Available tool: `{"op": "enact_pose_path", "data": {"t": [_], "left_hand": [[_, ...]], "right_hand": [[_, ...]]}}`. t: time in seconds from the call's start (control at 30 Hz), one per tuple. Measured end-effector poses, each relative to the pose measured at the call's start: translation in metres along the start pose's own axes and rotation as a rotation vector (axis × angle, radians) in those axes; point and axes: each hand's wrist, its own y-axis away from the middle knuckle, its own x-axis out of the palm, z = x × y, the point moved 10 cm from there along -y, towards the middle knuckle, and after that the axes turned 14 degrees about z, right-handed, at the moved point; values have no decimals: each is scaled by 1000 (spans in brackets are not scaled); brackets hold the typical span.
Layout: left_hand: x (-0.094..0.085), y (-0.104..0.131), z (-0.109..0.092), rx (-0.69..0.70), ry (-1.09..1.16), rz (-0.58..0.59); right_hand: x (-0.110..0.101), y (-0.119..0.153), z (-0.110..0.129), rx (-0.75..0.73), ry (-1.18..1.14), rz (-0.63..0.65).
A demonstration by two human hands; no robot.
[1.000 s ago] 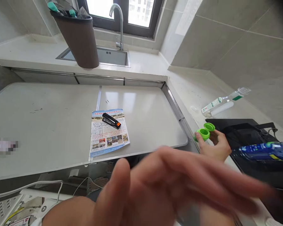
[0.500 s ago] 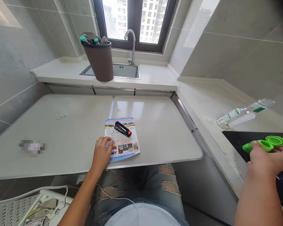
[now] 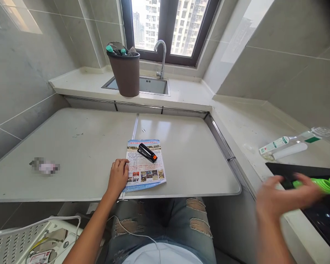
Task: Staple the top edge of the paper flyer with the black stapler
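My left hand point(image 3: 118, 176) rests on the table with its fingers lying loosely at the left edge of a printed leaflet point(image 3: 145, 183). On the upper part of the leaflet lies a black stapler point(image 3: 147, 152) with an orange mark at one end. Over by the right counter, my right hand point(image 3: 291, 198) is smeared by motion, its thumb and fingers apart. Just beyond its fingers sits a bright green plastic item point(image 3: 326, 185) with round openings, partly hidden by the hand, on a black cooktop point(image 3: 280, 170).
A brown bin point(image 3: 128, 75) stands at the sink point(image 3: 154, 86) beneath the faucet point(image 3: 161, 58). Clear bottles point(image 3: 291, 145) lie on the right counter. A blurred-out small item point(image 3: 44, 166) is at the table's left. A white perforated rack point(image 3: 11, 244) with cables stands lower left.
My right hand has let go of the green item and moved left, away from it. The left hand has shifted slightly to the leaflet's edge. The whole view has turned a little.
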Motion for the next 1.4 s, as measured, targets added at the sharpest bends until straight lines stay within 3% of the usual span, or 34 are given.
{"op": "enact_pose_path", "data": {"t": [0.03, 0.13, 0.2, 0.3, 0.43, 0.53, 0.63, 0.8, 0.9, 1.0, 1.1, 1.17, 1.27, 1.4], "left_hand": [[0, 0, 1, -7, -1, 1], [0, -1, 1, -19, -20, 1], [0, -1, 0, -13, -28, -2], [-2, 1, -3, -8, -20, -8], [-4, 3, -1, -39, -11, -10], [-4, 3, -2, -39, -24, -13], [-4, 3, -3, -39, -48, -22], [-2, 3, -6, -37, -129, -31], [1, -2, -20, -29, -147, -39], [20, -19, -57, 85, -88, 21], [50, -38, -102, 250, -51, 122], [71, -47, -120, 329, -29, 205], [93, -55, -120, 342, -56, 275], [93, -55, -106, 326, -98, 252]], "right_hand": [[27, 30, 29, -48, -46, 91], [153, 125, 119, -100, -316, 689], [219, 179, 180, -177, -427, 966], [281, 219, 242, -254, -492, 1131], [330, 241, 278, -302, -462, 1288], [341, 247, 280, -357, -412, 1332], [336, 238, 264, -353, -386, 1307], [313, 199, 209, -311, -327, 1198], [303, 175, 175, -299, -280, 1151], [298, 161, 158, -321, -256, 1113], [296, 154, 156, -347, -239, 1073], [297, 154, 157, -345, -275, 1082], [299, 156, 158, -347, -370, 1127], [300, 159, 157, -381, -457, 1169]]}}
